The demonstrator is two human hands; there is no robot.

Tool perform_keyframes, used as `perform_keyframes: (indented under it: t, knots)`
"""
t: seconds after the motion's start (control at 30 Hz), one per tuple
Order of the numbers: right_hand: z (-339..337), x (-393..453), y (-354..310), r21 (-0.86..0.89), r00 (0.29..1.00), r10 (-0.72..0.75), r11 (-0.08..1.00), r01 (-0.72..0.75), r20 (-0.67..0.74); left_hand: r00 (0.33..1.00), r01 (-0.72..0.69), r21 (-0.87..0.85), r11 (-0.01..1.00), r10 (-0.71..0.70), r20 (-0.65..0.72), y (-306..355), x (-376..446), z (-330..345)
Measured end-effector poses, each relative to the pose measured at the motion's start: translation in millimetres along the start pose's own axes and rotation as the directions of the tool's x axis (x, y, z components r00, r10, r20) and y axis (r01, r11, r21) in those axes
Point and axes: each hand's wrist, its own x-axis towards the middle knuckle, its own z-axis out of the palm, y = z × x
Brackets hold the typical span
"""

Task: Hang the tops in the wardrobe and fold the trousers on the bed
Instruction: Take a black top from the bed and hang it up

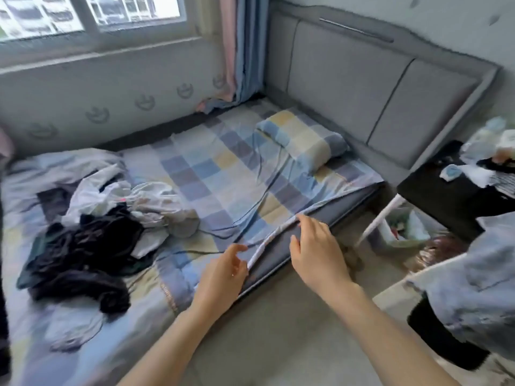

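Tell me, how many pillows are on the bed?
1. The pillow lies at the head of the bed, by the headboard. It has the same checks as the sheet. The clothes pile could hide another, but none shows.

— What's sitting up by the headboard (pixel 362 87)?
— A checked pillow (pixel 302 139), lying just in front of its grey panels.
— And over by the window (pixel 92 12)?
— Pink and blue curtains (pixel 239 48) are hanging in the corner, their hems bunching at the bottom.
— Anything to the right?
— A black tabletop (pixel 434 188) is standing near the headboard, carrying a blurred clutter of bags and cloths. A white leg (pixel 380 218) is slanting down from it, and a bin (pixel 401 227) is sitting underneath on the floor (pixel 278 330).
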Motion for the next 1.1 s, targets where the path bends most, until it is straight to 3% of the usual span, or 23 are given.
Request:
perform_keyframes:
  t: [0.2,0.33,0.53,0.73,0.93,1.1]
  knots:
    - [103.0,22.6,-121.9,0.096,0.949,-0.131,0.990,0.107,0.285,0.956,0.270,-0.092,0.958,-0.278,-0.090,-133.0,-34.7,-83.7]
    - [161.9,42.4,-184.2,0.124,0.862,-0.224,0.974,0.188,0.454,0.869,0.443,-0.161,0.882,-0.467,-0.165,-199.4,-44.3,-120.1]
    - [229.6,86.2,-219.9,0.176,0.726,-0.264,0.965,0.197,0.635,0.746,0.617,-0.220,0.756,-0.650,-0.142,-257.3,-25.9,-137.5]
    - [312.0,177.3,-239.2,0.167,0.622,-0.302,0.949,0.266,0.723,0.644,0.724,-0.216,0.655,-0.754,-0.132,-317.8,43.7,-141.1]
    - [411.4,256.9,-265.2,0.161,0.552,-0.314,0.938,0.308,0.773,0.598,0.794,-0.086,0.602,-0.798,-0.072,-401.8,129.1,-140.1]
    - [511.7,278.1,-308.5,0.225,0.415,-0.388,0.893,0.389,0.823,0.532,0.845,0.000,0.535,-0.841,-0.096,-486.9,188.7,-134.3]
